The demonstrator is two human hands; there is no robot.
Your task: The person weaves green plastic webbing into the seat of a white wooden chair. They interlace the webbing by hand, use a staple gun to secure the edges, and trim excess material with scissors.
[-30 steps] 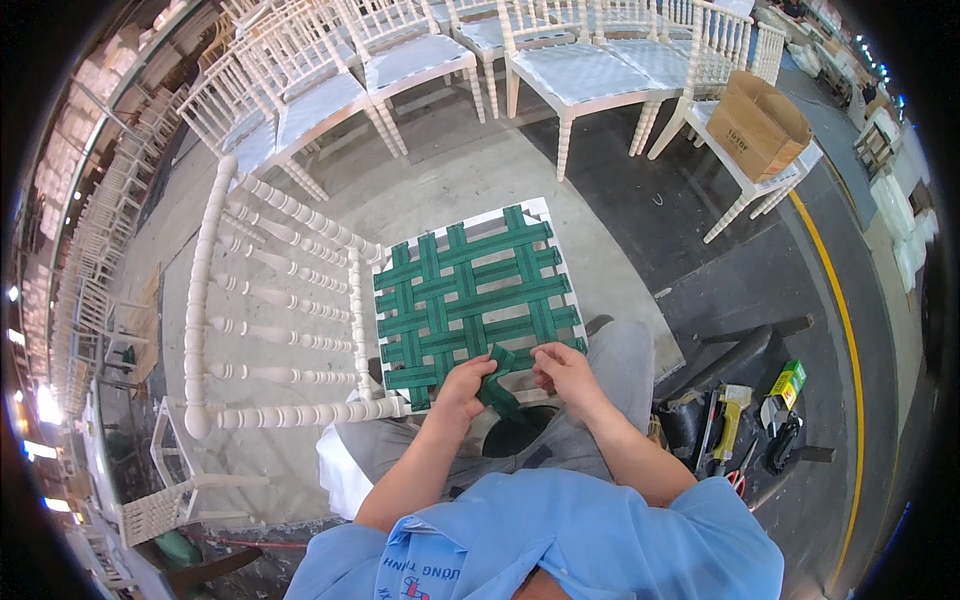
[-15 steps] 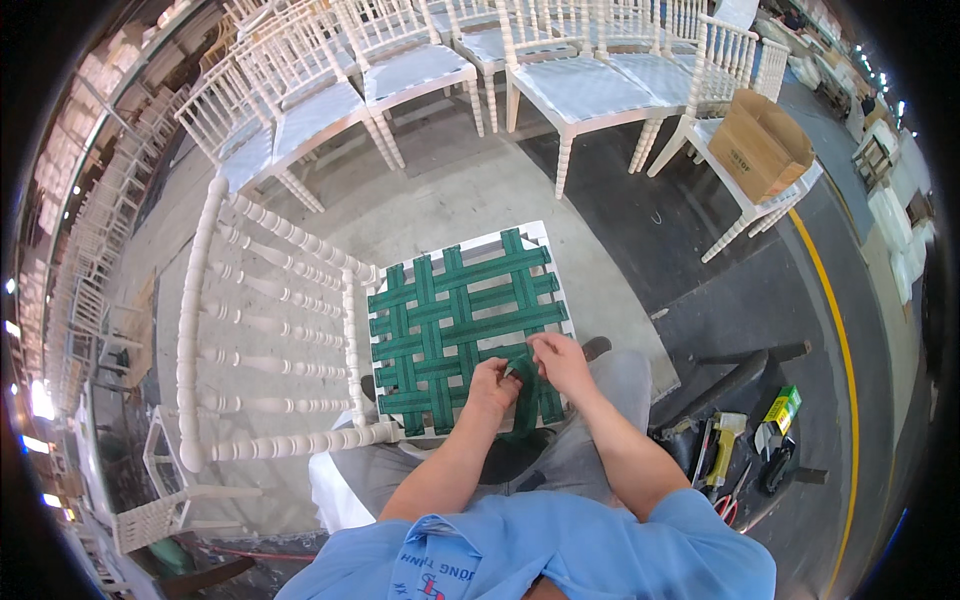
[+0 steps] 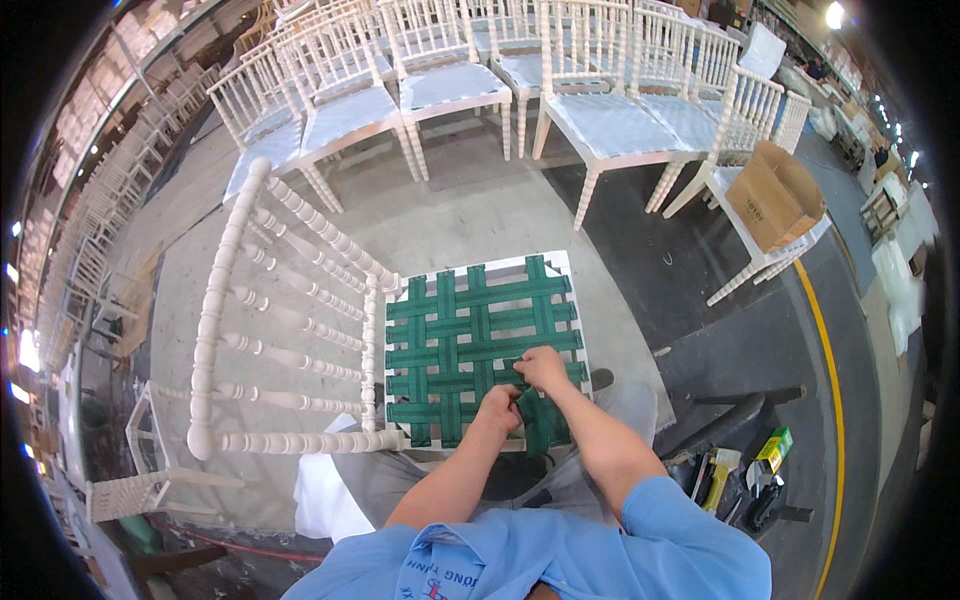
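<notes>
Now, from the head view, the only one, both bare hands meet over the near right part of a white chair (image 3: 210, 330) whose seat carries a lattice of green webbing (image 3: 447, 352). The seat stands directly in front of the person, its spindled back to the left.

The left hand (image 3: 500, 410) is curled, thumb and fingers closed together around a loose green strap (image 3: 543, 422), which hangs in a bend toward the near edge. The right hand (image 3: 543, 369) is bunched just beyond it, fingertips drawn together low over the woven rows; it seems to pinch the strap's end, though the fingers hide the exact grip.

A second ago the right hand sat off to the right, apart from the strap, while the left held a fold of it. Since then the right has come inward over the lattice, and the strap hangs between the two. That suggests the work has gone from readying the strap to guiding it among the woven bands; whether it already passes under one cannot be told.

Off to the right, a yellow-handled tool (image 3: 716, 484) and a green-and-yellow box (image 3: 773, 450) lie together, well apart from both hands.
</notes>
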